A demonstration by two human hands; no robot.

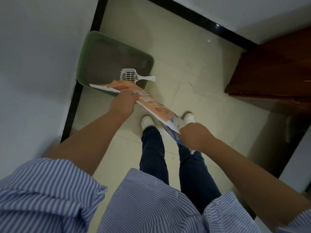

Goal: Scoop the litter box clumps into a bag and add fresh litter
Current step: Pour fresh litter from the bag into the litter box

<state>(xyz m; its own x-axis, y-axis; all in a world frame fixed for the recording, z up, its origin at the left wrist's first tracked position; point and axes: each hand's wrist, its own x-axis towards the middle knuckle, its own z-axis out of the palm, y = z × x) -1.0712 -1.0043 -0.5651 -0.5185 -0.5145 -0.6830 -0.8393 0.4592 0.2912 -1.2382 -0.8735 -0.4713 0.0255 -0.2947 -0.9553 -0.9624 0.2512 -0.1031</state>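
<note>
We are standing on the floor [193,52] and holding the litter bag [151,101] in both hands. Our left hand [123,102] is closed tight on the bag near its torn open end. Our right hand [193,135] is closed tight on the other end, the bottom of the bag. So the bag is long and stretched out between our two hands.

The bag points from our right hand, close to our legs, up and away to the left, toward the litter box [82,68]. The green litter box sits on the floor in the corner, right by the wall. It lies ahead of us and to the left. The torn mouth of the bag hangs just over the near edge of the box. The bag looks flat, so we think there is not much left in it.

Our left hand is the one nearer the box. Our right hand is farther back, and we cannot tell if it is higher. We think the next thing is to lift the right end so the fresh litter slides down the bag and into the box.

The white scoop [130,76] rests in the box by its near right corner, with the handle sticking out over the rim. It is just past the mouth of the bag, so new litter may fall on it.
</note>
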